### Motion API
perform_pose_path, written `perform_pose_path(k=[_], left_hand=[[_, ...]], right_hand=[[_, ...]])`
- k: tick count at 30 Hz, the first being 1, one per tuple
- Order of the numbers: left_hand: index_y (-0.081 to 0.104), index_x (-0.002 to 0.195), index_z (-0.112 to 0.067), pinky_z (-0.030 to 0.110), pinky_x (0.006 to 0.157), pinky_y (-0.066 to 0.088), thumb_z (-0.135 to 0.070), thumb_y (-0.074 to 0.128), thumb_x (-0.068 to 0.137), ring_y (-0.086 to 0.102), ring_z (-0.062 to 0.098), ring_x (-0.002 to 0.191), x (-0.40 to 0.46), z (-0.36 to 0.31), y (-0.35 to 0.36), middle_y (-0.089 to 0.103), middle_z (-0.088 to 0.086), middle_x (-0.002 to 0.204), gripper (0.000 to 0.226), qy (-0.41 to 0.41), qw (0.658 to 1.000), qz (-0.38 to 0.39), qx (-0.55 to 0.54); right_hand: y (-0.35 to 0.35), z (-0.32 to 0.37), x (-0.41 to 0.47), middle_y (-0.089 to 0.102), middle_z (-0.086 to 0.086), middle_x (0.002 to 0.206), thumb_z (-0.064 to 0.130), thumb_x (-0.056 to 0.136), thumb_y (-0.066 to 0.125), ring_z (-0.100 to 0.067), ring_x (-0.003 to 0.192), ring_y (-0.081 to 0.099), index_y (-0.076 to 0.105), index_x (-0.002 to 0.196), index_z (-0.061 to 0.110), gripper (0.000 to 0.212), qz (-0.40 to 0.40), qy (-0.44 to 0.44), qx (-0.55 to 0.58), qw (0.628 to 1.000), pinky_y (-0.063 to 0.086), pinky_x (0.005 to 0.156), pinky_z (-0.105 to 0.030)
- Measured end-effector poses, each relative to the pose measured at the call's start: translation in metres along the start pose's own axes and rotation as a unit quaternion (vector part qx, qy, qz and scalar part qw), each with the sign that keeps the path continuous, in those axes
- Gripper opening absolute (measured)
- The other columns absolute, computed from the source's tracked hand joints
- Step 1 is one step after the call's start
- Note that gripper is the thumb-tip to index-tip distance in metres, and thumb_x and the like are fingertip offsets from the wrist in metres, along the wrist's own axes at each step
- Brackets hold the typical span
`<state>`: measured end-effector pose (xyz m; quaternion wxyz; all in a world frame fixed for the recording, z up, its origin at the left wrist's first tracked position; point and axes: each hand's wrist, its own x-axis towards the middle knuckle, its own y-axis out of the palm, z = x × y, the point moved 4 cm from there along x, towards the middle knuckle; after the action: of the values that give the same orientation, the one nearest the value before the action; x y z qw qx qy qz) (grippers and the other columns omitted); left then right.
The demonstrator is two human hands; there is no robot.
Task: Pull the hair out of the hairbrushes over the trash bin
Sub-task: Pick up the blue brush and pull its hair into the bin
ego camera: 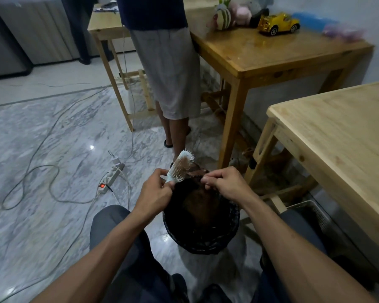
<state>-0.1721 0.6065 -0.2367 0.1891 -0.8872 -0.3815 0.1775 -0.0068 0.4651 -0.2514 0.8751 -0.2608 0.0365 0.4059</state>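
Over the trash bin (200, 241), my left hand (155, 193) has its fingers clamped on the hairbrush (179, 167) handle; my right hand (225, 184) pinches hair (197, 172), fingers together.

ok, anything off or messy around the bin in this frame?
Mostly tidy. The black mesh trash bin stands upright between the knees, hair inside, none visibly spilled. One oddity: a white power strip with its red switch lit lies on the marble floor amid loose cables, a trip hazard left of the bin.
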Motion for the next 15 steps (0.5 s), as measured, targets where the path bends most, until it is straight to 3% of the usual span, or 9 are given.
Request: perform_pose_path(k=[3,6,9,10,13,15], left_hand=[[0.048,0.119,-0.017,0.033,0.052,0.042,-0.017,0.055,0.098,0.052,0.016,0.058,0.0,0.004,-0.001,0.065,0.011,0.087,0.023,-0.021,0.999,-0.028,-0.017],[0.044,0.124,-0.014,0.034,0.055,0.042,-0.018,0.054,0.098,0.054,0.019,0.061,0.003,0.009,-0.005,0.063,0.01,0.089,0.028,-0.048,0.998,-0.049,-0.002],[0.044,0.119,-0.017,0.037,0.059,0.045,-0.021,0.052,0.098,0.059,0.023,0.07,0.002,0.01,-0.004,0.063,0.01,0.095,0.022,-0.036,0.998,-0.028,0.039],[0.044,0.115,-0.02,0.039,0.062,0.047,-0.02,0.052,0.099,0.061,0.023,0.073,-0.001,0.008,-0.002,0.064,0.008,0.092,0.018,-0.017,0.998,-0.016,0.056],[0.044,0.112,-0.024,0.032,0.061,0.046,-0.019,0.051,0.098,0.06,0.013,0.072,-0.009,0.003,0.005,0.062,-0.005,0.084,0.016,0.056,0.992,0.011,0.111],[0.046,0.11,-0.027,0.032,0.059,0.044,-0.019,0.052,0.098,0.061,0.014,0.07,-0.013,0.001,0.011,0.062,-0.007,0.081,0.016,0.098,0.986,0.022,0.131]], right_hand=[[-0.007,-0.004,0.0,0.078,0.008,0.073,0.03,0.087,0.077,-0.001,0.078,0.069,0.083,0.083,0.021,0.011,-0.014,0.007,-0.031,0.999,0.047,0.069,-0.017],[-0.009,-0.013,-0.001,0.078,0.006,0.072,0.028,0.087,0.077,-0.003,0.071,0.067,0.082,0.082,0.021,0.01,-0.03,0.029,-0.039,0.998,0.048,0.069,-0.022],[-0.014,-0.03,0.001,0.079,0.005,0.081,0.027,0.088,0.076,-0.011,0.087,0.071,0.082,0.083,0.023,0.008,-0.045,0.066,-0.022,0.997,0.057,0.086,-0.035],[-0.013,-0.033,0.002,0.079,0.004,0.094,0.028,0.088,0.075,-0.014,0.098,0.07,0.082,0.092,0.024,0.009,-0.02,0.076,-0.036,0.996,0.056,0.093,-0.038],[-0.006,-0.027,0.0,0.057,0.001,0.138,0.033,0.079,0.073,-0.021,0.126,0.054,0.063,0.134,0.033,0.056,0.074,0.098,-0.061,0.991,0.049,0.103,-0.04],[0.0,-0.014,-0.001,0.052,0.007,0.133,0.032,0.084,0.072,-0.018,0.114,0.057,0.054,0.142,0.033,0.061,0.088,0.076,-0.007,0.993,0.049,0.09,-0.033]])
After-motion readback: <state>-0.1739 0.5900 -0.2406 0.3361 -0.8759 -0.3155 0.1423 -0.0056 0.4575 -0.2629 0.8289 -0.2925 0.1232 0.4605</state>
